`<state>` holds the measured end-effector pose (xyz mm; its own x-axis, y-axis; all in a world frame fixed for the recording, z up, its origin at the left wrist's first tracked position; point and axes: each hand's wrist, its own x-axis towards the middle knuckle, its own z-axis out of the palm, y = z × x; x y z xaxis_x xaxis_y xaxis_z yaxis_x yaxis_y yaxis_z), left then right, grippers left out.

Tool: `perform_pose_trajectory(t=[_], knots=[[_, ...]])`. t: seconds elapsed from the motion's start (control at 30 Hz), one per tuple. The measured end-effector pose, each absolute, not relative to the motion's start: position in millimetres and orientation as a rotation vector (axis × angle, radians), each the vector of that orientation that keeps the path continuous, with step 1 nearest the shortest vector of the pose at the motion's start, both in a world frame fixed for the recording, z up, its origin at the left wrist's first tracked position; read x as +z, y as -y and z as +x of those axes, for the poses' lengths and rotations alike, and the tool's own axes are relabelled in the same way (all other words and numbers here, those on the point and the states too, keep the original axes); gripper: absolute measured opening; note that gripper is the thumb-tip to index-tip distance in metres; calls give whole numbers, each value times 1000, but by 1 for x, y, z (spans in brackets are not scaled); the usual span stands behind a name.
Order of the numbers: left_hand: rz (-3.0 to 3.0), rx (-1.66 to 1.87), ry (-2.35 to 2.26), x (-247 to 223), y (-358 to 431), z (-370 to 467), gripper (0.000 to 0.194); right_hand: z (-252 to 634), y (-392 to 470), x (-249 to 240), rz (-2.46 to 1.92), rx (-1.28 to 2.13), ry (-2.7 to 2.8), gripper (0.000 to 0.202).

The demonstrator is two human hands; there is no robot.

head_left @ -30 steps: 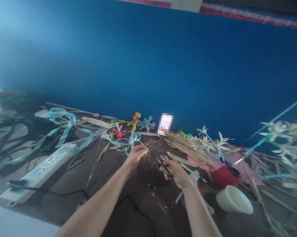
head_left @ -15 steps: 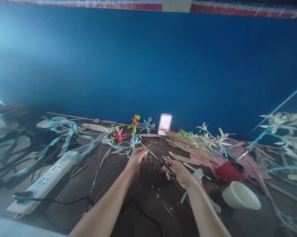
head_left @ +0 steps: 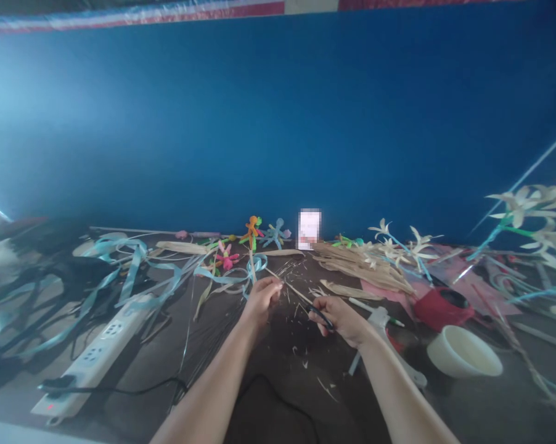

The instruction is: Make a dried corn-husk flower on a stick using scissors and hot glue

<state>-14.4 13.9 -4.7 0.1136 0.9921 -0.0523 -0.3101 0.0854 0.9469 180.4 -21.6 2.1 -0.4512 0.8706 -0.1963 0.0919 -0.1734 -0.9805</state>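
Near the middle of the dark table, my left hand (head_left: pixel 265 298) is closed in a pinch on a thin pale strip (head_left: pixel 274 275). My right hand (head_left: pixel 334 317) is wrapped round black-handled scissors (head_left: pixel 320 316), whose blades point up-left toward the fingers of my left hand. Small pale scraps (head_left: pixel 327 387) lie on the table below and between the hands. Just beyond my left hand is a light blue ribbon loop (head_left: pixel 256 265). Dried tan husks (head_left: pixel 361 268) lie beyond my right hand.
A white power strip (head_left: pixel 95 354) with a black cable lies left. Small fuzzy figures (head_left: pixel 253 231) line the blue wall. At the right are a glue gun (head_left: pixel 378 320), a red container (head_left: pixel 437 308), a cream cup (head_left: pixel 465 351) and pale flowers (head_left: pixel 521 206).
The camera view has tilted and shifted slightly, so the table items on the right appear higher. Both hands keep their holds and stay close together.
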Motion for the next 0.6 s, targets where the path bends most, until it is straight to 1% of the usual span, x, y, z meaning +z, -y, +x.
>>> perform_pose_trajectory(t=[0.13, 0.6], knots=[[938, 1216, -930, -5, -15, -15, 14, 179, 22, 4, -1128, 1675, 1474, 28], [738, 1285, -1019, -1, -12, -9, 17, 169, 22, 9, -1234, 1582, 1347, 34]])
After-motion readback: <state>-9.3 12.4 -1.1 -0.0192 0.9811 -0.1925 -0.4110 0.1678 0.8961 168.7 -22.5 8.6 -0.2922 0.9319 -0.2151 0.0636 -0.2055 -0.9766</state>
